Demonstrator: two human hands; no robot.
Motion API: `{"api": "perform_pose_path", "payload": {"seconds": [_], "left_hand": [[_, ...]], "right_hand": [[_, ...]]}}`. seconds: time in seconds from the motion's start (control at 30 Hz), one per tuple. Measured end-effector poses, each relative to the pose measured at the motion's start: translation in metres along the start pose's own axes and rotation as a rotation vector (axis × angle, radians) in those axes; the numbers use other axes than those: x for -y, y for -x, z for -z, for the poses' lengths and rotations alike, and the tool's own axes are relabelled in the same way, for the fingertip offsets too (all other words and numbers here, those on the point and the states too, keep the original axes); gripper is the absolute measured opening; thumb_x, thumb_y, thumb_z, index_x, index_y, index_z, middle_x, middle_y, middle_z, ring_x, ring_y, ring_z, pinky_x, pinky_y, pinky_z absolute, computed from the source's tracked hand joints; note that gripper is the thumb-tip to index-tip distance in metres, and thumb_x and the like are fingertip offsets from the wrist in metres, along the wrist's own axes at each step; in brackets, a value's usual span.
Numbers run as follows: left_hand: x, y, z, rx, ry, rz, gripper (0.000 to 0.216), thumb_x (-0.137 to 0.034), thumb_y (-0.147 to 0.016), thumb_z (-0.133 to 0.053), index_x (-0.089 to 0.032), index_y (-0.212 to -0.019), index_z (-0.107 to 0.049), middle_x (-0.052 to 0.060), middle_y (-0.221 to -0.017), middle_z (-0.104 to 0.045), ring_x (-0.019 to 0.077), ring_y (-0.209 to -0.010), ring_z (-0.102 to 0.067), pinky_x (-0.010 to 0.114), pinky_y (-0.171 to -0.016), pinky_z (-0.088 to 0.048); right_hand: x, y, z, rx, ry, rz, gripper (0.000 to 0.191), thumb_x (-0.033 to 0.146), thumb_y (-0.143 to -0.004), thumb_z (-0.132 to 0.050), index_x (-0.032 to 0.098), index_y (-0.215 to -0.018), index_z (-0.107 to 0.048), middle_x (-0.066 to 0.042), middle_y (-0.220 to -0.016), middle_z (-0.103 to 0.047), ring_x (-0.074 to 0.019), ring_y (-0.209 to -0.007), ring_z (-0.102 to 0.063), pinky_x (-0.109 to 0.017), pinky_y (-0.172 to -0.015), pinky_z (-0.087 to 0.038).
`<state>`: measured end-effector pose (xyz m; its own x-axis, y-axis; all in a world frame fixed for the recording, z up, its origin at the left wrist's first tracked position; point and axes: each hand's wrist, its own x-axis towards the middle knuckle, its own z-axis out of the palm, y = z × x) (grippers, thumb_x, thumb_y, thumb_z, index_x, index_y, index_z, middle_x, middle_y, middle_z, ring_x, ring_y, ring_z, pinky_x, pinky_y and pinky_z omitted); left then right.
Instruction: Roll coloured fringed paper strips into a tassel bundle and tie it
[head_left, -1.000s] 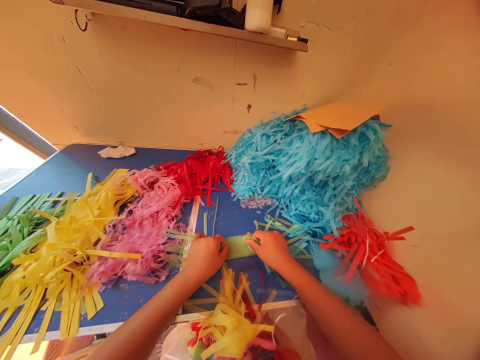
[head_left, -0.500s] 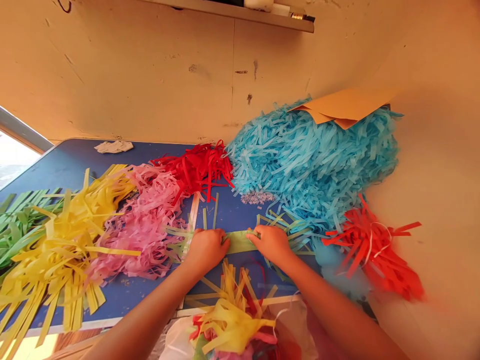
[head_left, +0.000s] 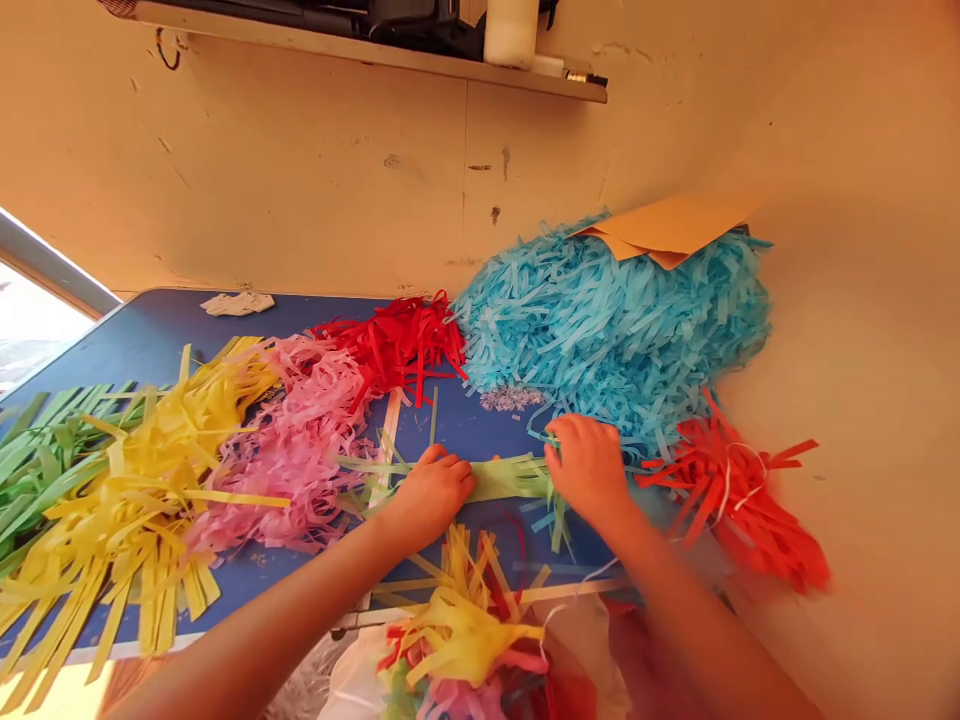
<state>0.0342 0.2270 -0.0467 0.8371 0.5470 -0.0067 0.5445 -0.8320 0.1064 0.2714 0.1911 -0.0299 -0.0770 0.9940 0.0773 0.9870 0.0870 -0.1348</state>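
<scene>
A light green fringed piece of tissue paper [head_left: 511, 479] lies stretched between my hands over the blue table, its cut strips spreading at both ends. My left hand [head_left: 435, 492] is closed on the left part of its plain middle band. At the other end, my right hand [head_left: 589, 468] has its fingers curled onto the fringe, with green and bluish strips poking out around them. Just below, in front of my body, sits a bunch of mixed fringe with yellow strips [head_left: 469, 635] on top and a white string beside it.
On the blue table [head_left: 165, 330] lie green fringe [head_left: 45, 460], yellow fringe [head_left: 150, 480], pink fringe [head_left: 300, 460] and red fringe [head_left: 405, 340]. A large blue fringe pile [head_left: 600, 330] carries orange sheets [head_left: 675, 228]. Red tied fringe [head_left: 750, 500] is at right. Above runs a shelf [head_left: 337, 52].
My right hand has moved right and slightly up to the end of the green band, exposing more of it. The left hand stays on the band. The view has tilted up, showing more shelf.
</scene>
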Motion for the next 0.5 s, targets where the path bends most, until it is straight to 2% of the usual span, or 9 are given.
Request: {"api": "perform_pose_path", "payload": {"seconds": [0.07, 0.13, 0.2, 0.27, 0.4, 0.5], "left_hand": [[0.000, 0.002, 0.000, 0.005, -0.005, -0.013, 0.015, -0.014, -0.082, -0.057, -0.018, -0.092, -0.068, 0.010, -0.093, -0.068, 0.0268, -0.089, -0.061, 0.051, -0.102, -0.032], [-0.004, 0.004, 0.002, 0.001, -0.009, 0.001, 0.020, -0.021, -0.078, -0.062, -0.016, -0.097, -0.068, 0.012, -0.098, -0.068, 0.0298, -0.092, -0.060, 0.058, -0.106, -0.027], [-0.008, 0.005, 0.003, -0.011, -0.006, 0.036, 0.026, -0.024, -0.077, -0.063, -0.015, -0.100, -0.068, 0.014, -0.099, -0.068, 0.0317, -0.094, -0.060, 0.062, -0.107, -0.024], [-0.011, 0.006, 0.002, -0.028, -0.001, 0.079, 0.023, -0.021, -0.078, -0.061, -0.015, -0.100, -0.068, 0.013, -0.098, -0.068, 0.0313, -0.094, -0.060, 0.062, -0.109, -0.021], [-0.007, 0.005, -0.003, -0.077, 0.018, 0.159, 0.020, -0.012, -0.084, -0.053, -0.019, -0.093, -0.070, 0.010, -0.095, -0.070, 0.0280, -0.093, -0.062, 0.062, -0.112, -0.018], [-0.001, 0.005, -0.005, -0.114, 0.052, 0.205, 0.021, -0.013, -0.085, -0.053, -0.020, -0.089, -0.072, 0.007, -0.090, -0.072, 0.0260, -0.092, -0.064, 0.058, -0.112, -0.022]], "right_hand": [[0.009, 0.007, -0.003, 0.076, -0.111, 0.321, 0.024, 0.013, -0.085, -0.054, 0.020, -0.106, -0.063, -0.011, -0.110, -0.067, -0.0268, -0.105, -0.058, -0.039, -0.090, -0.035], [0.018, 0.009, -0.014, 0.164, -0.179, 0.513, 0.028, 0.010, -0.080, -0.056, 0.018, -0.106, -0.063, -0.010, -0.109, -0.068, -0.0258, -0.103, -0.058, -0.038, -0.089, -0.036], [0.021, 0.007, -0.025, 0.177, -0.186, 0.526, 0.031, 0.008, -0.078, -0.055, 0.016, -0.106, -0.063, -0.011, -0.109, -0.067, -0.0260, -0.103, -0.057, -0.038, -0.088, -0.036], [0.018, 0.002, -0.031, 0.171, -0.188, 0.520, 0.033, 0.006, -0.077, -0.053, 0.017, -0.106, -0.062, -0.010, -0.108, -0.067, -0.0255, -0.102, -0.057, -0.037, -0.087, -0.036], [0.012, -0.004, -0.029, 0.171, -0.202, 0.508, 0.035, 0.003, -0.076, -0.052, 0.017, -0.106, -0.062, -0.007, -0.104, -0.068, -0.0231, -0.100, -0.059, -0.036, -0.088, -0.037], [0.015, -0.005, -0.026, 0.169, -0.214, 0.466, 0.034, 0.010, -0.080, -0.060, 0.016, -0.113, -0.062, -0.008, -0.109, -0.067, -0.0237, -0.102, -0.059, -0.036, -0.091, -0.036]]}}
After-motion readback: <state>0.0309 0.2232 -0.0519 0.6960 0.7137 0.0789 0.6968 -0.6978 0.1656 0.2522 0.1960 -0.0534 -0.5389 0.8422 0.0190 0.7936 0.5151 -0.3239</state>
